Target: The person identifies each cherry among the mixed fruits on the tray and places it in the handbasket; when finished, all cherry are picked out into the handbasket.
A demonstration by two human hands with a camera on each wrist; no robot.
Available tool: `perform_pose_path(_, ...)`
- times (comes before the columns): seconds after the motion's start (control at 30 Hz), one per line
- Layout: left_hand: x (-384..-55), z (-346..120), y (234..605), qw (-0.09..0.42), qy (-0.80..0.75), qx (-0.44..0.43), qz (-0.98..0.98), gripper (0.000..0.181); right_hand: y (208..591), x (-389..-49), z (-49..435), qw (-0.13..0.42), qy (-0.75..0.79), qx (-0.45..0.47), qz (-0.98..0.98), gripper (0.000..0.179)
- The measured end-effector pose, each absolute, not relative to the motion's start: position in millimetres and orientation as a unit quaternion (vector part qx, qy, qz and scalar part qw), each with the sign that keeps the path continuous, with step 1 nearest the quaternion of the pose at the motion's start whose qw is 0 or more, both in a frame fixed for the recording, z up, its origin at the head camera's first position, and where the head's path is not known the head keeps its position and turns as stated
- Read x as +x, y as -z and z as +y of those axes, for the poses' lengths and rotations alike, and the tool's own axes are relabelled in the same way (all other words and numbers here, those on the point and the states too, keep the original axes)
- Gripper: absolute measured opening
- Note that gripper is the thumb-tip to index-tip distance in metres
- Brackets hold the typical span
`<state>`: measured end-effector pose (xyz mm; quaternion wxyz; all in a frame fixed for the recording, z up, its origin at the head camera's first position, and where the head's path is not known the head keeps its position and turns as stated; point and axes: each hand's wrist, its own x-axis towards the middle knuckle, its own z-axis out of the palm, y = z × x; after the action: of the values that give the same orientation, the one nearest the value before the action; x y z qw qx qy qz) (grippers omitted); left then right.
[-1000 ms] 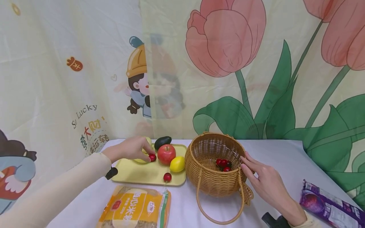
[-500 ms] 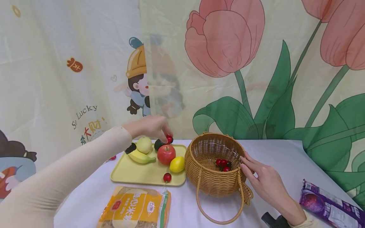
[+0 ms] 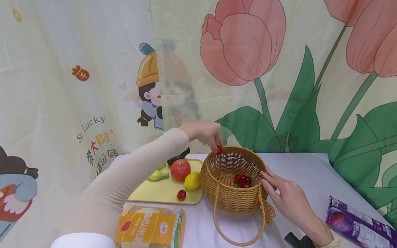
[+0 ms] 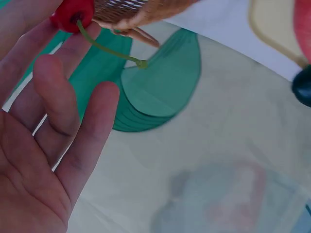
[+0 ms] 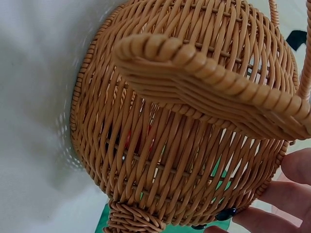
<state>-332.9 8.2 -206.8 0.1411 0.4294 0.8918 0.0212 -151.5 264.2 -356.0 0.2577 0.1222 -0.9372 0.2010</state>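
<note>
My left hand [image 3: 206, 133] pinches a red cherry [image 4: 74, 14] by its body, its green stem hanging free in the left wrist view. In the head view that hand is at the far left rim of a round wicker basket [image 3: 231, 199]. Several dark red cherries [image 3: 242, 179] lie inside the basket. My right hand [image 3: 288, 196] rests its fingers on the basket's right rim, and in the right wrist view its fingertips [image 5: 252, 219] touch the wicker edge. One more cherry [image 3: 181, 195] lies at the front of the yellow tray [image 3: 149, 196].
On the tray sit an apple [image 3: 180, 169], a lemon [image 3: 192, 181], a banana [image 3: 159, 175] and a dark green avocado-like fruit [image 3: 179, 156]. An orange food bag [image 3: 152, 227] lies in front of it. A purple packet [image 3: 356, 220] is at the right. The basket handle [image 3: 238, 243] folds forward onto the table.
My left hand has lifted the cherry from the tray and carried it right, over the fruit, to the basket's rim. The right hand keeps its place on the basket.
</note>
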Motion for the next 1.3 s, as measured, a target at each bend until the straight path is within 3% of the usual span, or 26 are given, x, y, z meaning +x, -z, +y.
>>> perform_pose_path(0.23, -332, 50, 226, 0.123, 0.002, 0.442, 0.888, 0.022, 355, -149, 266, 0.249, -0.202, 0.115, -0.94, 0.039)
perform_pose_path(0.7, -329, 84, 267, 0.102, -0.011, 0.466, 0.879, 0.022, 353, -150, 265, 0.247, -0.195, 0.117, -0.942, 0.039)
perform_pose_path(1.3, -334, 100, 309, 0.148, -0.049, 0.471, 0.868, 0.022, 354, -150, 263, 0.255, -0.187, 0.118, -0.941, 0.037)
